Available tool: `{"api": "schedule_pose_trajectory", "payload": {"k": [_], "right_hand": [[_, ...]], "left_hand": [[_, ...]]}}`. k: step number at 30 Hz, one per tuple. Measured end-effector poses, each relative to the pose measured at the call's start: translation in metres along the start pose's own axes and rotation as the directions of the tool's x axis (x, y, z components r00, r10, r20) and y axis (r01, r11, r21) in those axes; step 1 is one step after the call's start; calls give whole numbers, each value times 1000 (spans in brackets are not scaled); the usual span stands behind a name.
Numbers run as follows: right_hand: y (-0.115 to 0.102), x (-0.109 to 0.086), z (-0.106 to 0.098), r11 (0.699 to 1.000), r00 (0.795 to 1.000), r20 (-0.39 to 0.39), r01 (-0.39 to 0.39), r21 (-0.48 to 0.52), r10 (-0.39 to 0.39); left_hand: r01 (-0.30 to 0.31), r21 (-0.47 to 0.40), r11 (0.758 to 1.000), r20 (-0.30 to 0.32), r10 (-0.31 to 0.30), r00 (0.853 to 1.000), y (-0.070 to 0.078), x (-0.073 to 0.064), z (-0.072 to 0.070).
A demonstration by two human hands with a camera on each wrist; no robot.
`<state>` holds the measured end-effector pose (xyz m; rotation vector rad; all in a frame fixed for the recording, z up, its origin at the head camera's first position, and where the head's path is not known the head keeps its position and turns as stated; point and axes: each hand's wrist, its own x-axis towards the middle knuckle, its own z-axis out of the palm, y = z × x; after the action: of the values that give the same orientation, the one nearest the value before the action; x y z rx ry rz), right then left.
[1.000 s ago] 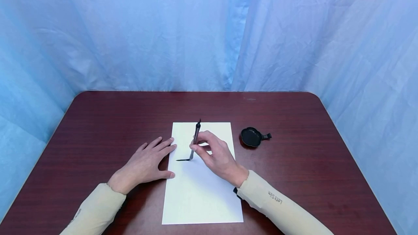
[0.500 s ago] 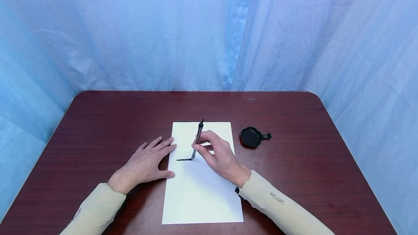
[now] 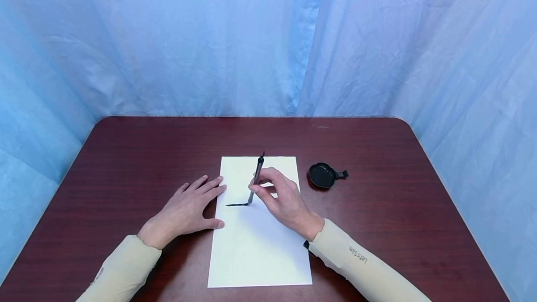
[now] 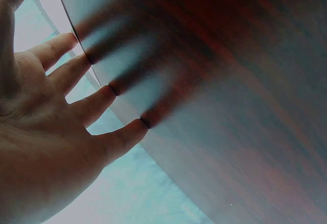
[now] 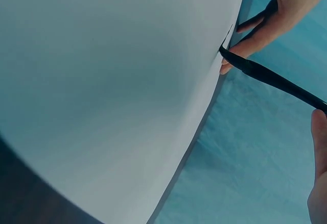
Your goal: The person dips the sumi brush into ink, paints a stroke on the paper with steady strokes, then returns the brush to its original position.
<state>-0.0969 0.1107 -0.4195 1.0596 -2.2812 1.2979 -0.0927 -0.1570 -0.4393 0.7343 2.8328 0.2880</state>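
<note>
A white sheet of paper (image 3: 260, 260) lies on the dark red-brown table. My right hand (image 3: 287, 206) pinches a dark ink brush (image 3: 258, 171), held nearly upright with its top leaning slightly right. The tip of the brush (image 5: 265, 75) touches the paper in the right wrist view, at the right end of a thin black stroke (image 3: 237, 205). My left hand (image 3: 184, 211) rests spread out, its thumb and two of its fingertips on the paper's left edge. In the left wrist view the fingers (image 4: 97, 106) are straight and spread against the tabletop.
Right of the paper stands a small black ink dish (image 3: 322, 175) with a short handle pointing right. The table (image 3: 398, 199) extends on both sides of the paper. Pale blue curtains (image 3: 201, 45) hang along its back and sides.
My right hand has slid a little to the right with the brush, and the black stroke has grown longer in that direction. The left hand has stayed in place.
</note>
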Motion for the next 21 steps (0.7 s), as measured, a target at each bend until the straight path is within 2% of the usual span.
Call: {"api": "schedule_pose_trajectory", "payload": {"k": [21], "right_hand": [[2, -2, -5, 1000, 1000, -16, 19, -1, -19]], "left_hand": [[-1, -10, 1000, -8, 1, 1000, 1, -1, -2]]}}
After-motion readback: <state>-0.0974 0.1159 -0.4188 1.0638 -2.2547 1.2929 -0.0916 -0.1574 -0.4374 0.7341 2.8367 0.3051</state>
